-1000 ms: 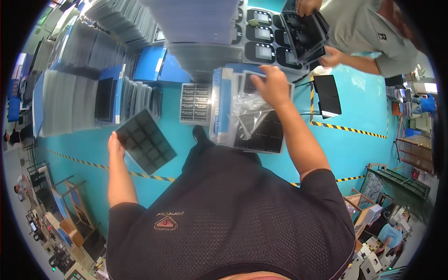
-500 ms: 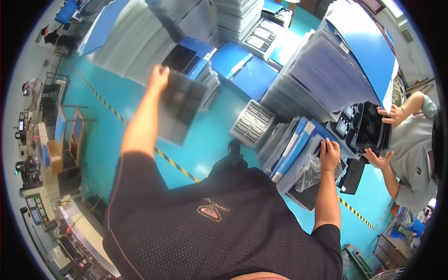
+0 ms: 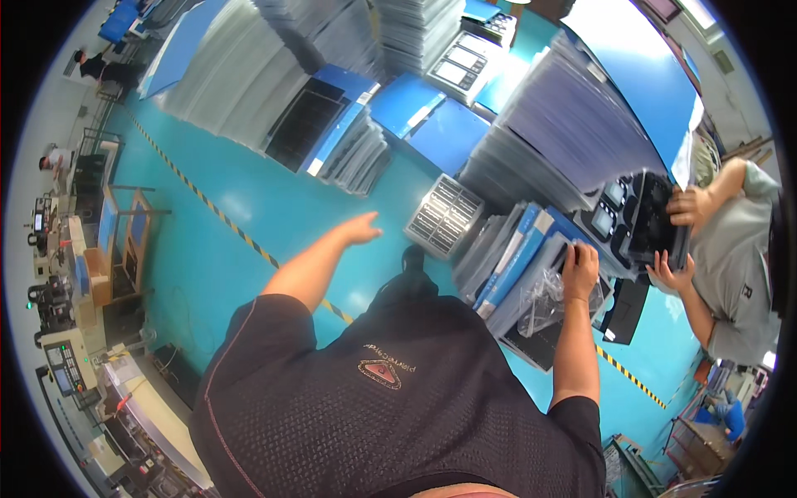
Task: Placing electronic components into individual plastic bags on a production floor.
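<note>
The left hand (image 3: 359, 228) hangs over the teal floor (image 3: 249, 199) with its fingers loosely extended and nothing in them. The right hand (image 3: 580, 270) is bent over the far edge of the nearest dark panel (image 3: 531, 344) — whether it pinches that edge or only rests there, I cannot tell.

The sheets seem to be packed face to face so that many fit in little room, and the blue divider (image 3: 508, 264) among them probably parts one batch from another. The right hand's place at the edge would suit steadying the row. Clear plastic wrap (image 3: 544, 300) lies crumpled across the panel's face, perhaps loose packing.

The dark panel lies below and to the left of the right hand, touching it, and well apart from the left hand. Between the two hands stands a silver gridded tray (image 3: 446, 217), nearer the left one. Beyond the right hand, a co-worker's hands (image 3: 682, 207) hold black panels (image 3: 649, 224).
</note>
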`<action>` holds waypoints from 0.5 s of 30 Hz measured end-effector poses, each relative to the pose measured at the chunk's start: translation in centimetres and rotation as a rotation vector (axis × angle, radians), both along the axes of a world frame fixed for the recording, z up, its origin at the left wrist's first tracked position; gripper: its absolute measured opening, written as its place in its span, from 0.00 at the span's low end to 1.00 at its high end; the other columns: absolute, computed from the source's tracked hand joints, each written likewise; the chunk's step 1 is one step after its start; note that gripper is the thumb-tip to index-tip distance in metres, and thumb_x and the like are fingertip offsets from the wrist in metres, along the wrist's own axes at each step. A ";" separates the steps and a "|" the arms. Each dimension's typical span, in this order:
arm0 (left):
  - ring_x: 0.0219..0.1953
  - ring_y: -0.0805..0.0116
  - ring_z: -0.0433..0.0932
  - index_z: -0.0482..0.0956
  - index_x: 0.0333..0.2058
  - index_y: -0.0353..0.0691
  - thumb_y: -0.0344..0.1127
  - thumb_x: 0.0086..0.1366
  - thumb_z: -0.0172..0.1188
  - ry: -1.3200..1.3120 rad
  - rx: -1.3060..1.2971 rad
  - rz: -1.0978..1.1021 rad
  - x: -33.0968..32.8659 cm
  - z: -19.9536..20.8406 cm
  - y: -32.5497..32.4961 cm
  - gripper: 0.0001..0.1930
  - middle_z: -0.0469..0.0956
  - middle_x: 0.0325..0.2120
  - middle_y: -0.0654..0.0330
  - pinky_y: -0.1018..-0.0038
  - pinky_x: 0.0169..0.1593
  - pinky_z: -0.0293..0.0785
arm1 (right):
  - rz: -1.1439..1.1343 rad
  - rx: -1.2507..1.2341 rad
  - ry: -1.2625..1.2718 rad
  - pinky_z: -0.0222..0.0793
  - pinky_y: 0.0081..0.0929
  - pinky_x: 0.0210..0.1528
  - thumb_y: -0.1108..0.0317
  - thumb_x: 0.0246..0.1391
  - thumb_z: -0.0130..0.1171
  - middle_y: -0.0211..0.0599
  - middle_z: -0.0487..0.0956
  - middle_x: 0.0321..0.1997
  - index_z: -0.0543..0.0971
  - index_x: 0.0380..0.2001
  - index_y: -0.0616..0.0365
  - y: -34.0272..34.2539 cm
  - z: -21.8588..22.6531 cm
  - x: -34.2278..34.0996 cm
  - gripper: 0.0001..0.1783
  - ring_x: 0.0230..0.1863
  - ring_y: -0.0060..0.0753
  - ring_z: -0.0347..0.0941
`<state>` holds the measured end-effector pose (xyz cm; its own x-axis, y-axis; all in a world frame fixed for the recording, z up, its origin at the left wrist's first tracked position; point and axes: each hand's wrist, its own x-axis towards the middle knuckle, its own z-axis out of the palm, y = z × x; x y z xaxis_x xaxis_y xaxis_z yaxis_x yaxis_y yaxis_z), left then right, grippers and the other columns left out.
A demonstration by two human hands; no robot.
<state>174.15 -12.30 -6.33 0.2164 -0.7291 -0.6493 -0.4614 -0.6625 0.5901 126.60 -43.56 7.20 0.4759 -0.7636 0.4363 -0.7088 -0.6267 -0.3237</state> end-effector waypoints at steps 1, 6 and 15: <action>0.66 0.49 0.65 0.60 0.66 0.33 0.45 0.64 0.63 0.011 -0.004 -0.024 -2.2 0.3 0.2 0.38 0.65 0.64 0.41 0.61 0.66 0.64 | -0.049 0.000 0.020 0.73 0.40 0.47 0.66 0.56 0.65 0.45 0.79 0.42 0.83 0.39 0.57 0.1 -0.1 -0.1 0.09 0.45 0.49 0.76; 0.64 0.52 0.69 0.62 0.67 0.40 0.43 0.66 0.61 0.150 0.049 -0.052 -10.4 4.1 -1.3 0.34 0.68 0.62 0.42 0.62 0.62 0.69 | 0.053 0.016 -0.013 0.73 0.43 0.50 0.64 0.55 0.64 0.48 0.80 0.43 0.81 0.30 0.58 -0.7 -0.6 0.1 0.09 0.47 0.52 0.76; 0.63 0.55 0.69 0.63 0.66 0.37 0.39 0.68 0.60 0.140 -0.005 -0.118 -18.5 9.1 -8.1 0.30 0.69 0.61 0.43 0.64 0.63 0.67 | -0.050 0.096 0.168 0.76 0.44 0.41 0.68 0.54 0.57 0.41 0.75 0.38 0.75 0.35 0.55 -1.7 -0.4 -0.3 0.06 0.41 0.51 0.76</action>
